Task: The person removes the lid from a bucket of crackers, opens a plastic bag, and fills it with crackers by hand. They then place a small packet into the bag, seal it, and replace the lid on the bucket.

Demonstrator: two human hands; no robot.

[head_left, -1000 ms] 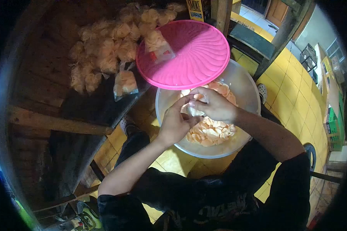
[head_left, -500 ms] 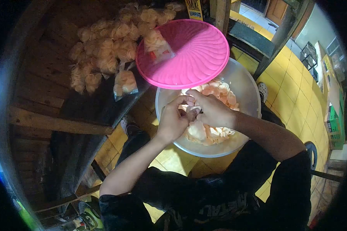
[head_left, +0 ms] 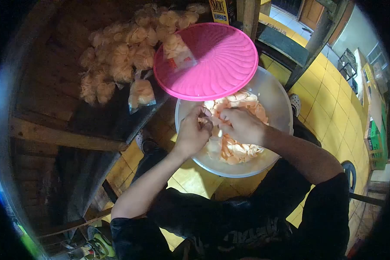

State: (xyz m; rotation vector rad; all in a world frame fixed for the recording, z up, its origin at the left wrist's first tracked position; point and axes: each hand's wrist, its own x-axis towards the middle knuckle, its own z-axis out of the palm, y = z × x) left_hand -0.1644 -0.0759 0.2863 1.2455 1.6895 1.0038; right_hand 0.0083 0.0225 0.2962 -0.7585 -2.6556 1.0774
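Observation:
Over a wide translucent tub (head_left: 278,97), both hands work close together. My left hand (head_left: 195,132) is closed, thumb and fingertips pinching the top of a clear plastic bag (head_left: 214,146) that hangs just below. Right beside it, my right hand (head_left: 245,125) has its fingers curled in at the bag's neck; the exact grip is partly hidden by the hand. Beneath them lie thin, pale orange crackers (head_left: 238,152) loose in the tub. A pink ribbed lid (head_left: 225,56) rests over the tub's far side, with a small filled packet (head_left: 175,50) on it.
To the left, many filled cracker bags (head_left: 121,56) are heaped on a dark wooden bench (head_left: 108,117), one bag (head_left: 141,93) near its edge. A wooden post (head_left: 250,19) stands beyond the lid. Yellow tiles (head_left: 325,104) cover the floor, and a green carton (head_left: 377,138) sits far right.
My hands have moved slightly apart, the right one turning so its knuckles face up. The bag hangs a little further left, showing more crackers beneath.

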